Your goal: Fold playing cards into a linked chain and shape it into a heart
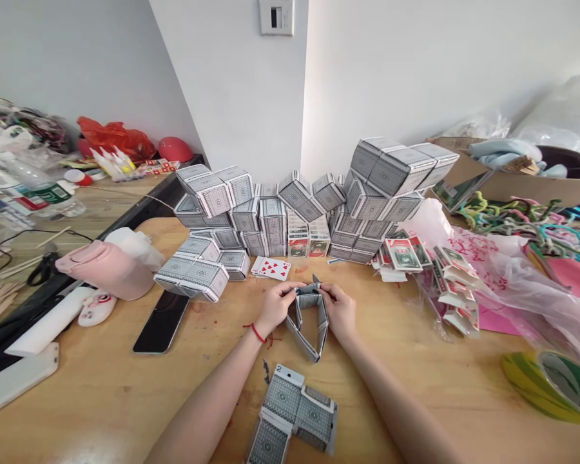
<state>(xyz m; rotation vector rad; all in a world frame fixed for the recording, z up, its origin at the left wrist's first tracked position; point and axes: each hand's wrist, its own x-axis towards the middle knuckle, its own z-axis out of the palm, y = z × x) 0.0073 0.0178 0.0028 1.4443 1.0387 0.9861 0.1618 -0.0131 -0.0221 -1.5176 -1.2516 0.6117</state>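
Between my two hands is a loop of folded grey-patterned playing cards [323, 319], standing on edge on the table with its middle open. My left hand [276, 308] pinches the far left corner of it, a red string bracelet round the wrist. Opposite, the fingers of my right hand [341, 309] are closed on the far right corner. Nearer to me lies a flat piece of joined cards [283, 398] with a "2" written on one end. Just beyond my hands are loose playing cards [274, 269], a hearts card face up on top.
Card-covered boxes are stacked along the back, left [217, 193] and right [386, 167], with another group [193, 267] nearer left. A black phone [162, 322] and pink bottle [106, 270] are at left. Red card boxes [402, 253] and green-yellow tape [526, 380] lie at right.
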